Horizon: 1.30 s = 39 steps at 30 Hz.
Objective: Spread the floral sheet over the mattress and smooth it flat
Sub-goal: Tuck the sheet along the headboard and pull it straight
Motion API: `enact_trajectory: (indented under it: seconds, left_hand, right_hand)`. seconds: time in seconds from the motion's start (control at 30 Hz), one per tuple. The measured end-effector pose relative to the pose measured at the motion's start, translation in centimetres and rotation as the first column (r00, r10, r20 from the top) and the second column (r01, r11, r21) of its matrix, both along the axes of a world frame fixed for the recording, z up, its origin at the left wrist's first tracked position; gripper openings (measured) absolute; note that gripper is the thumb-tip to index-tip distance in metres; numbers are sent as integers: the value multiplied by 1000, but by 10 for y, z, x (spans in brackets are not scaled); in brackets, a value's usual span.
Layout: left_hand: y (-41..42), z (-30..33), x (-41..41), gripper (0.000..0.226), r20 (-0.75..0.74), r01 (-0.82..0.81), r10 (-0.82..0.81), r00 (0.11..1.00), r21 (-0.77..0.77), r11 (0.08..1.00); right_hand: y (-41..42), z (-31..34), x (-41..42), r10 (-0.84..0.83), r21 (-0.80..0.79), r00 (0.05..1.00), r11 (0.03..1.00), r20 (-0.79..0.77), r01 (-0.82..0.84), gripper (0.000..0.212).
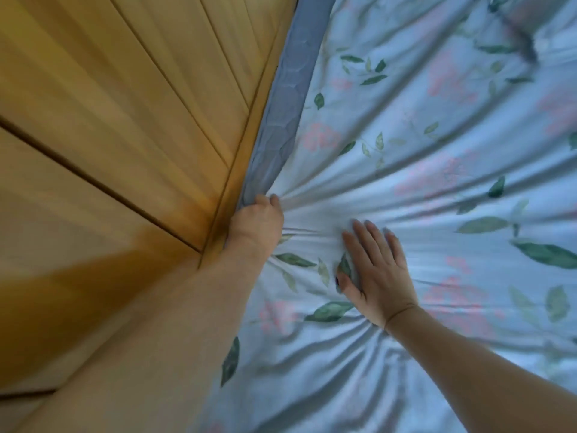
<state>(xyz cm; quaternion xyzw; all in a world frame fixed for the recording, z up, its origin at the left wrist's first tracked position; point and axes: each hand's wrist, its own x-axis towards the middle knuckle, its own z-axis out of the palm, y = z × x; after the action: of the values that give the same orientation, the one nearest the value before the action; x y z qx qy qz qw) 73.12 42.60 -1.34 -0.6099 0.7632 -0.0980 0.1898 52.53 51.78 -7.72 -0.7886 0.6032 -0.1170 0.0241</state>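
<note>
Through the head camera I saw the floral sheet (421, 182) covering nearly the whole right side of the view: pale blue cloth printed with faded pink blossoms and green leaves, some dark and some washed out. It lay over the mattress (287, 98), whose plain grey-blue edge showed as a narrow strip between the sheet and the wooden wall (125, 120) of honey-coloured planks on the left. The cloth was far from flat. Long creases fanned out across it, all converging on one spot at the mattress edge, and a second cluster of short gathers bunched just below the right wrist.

That converging spot was where the left hand (256, 220) sat. I saw it curled tight at the seam between mattress and wall, its fingers (270, 200) closed over a pinch of the sheet's border, with the fabric radiating from the knuckles. The left forearm ran along the wall's base.

The right hand (377, 270) lay just beside it, well within the sheet, palm down and flat on the cloth. Its fingers (371, 235) were stretched out, close together, pointing up toward the far end, gripping nothing. The thumb pressed on a printed leaf.
</note>
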Motion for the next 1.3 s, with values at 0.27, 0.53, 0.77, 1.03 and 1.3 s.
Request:
enact_trajectory:
  seconds: [0.27,0.53,0.77,1.03,1.3]
  left_hand:
    - [-32,-29,8,47,349,-62,58,935,0,998]
    - [-72,-101,-4,61,409,-189,204,889,-78,979]
    - [-109,-27,-19,29,88,-154,156,984,-27,988]
    - [-218,-21,-77,43,-635,-35,99,766,113,993]
    - [-285,-7,-22,46,-42,69,-70,997,-21,997]
  right_hand:
    - [-105,26,-26,-226,65,973,971,-48,229,77]
    - [-143,-42,-44,-256,110,962,958,-97,266,73]
    - [-148,-33,-46,-248,217,967,942,-67,256,73]
    - [-151,-35,-49,-239,219,970,945,-40,242,73]
    - [-151,-33,-49,-211,193,976,957,-42,216,75]
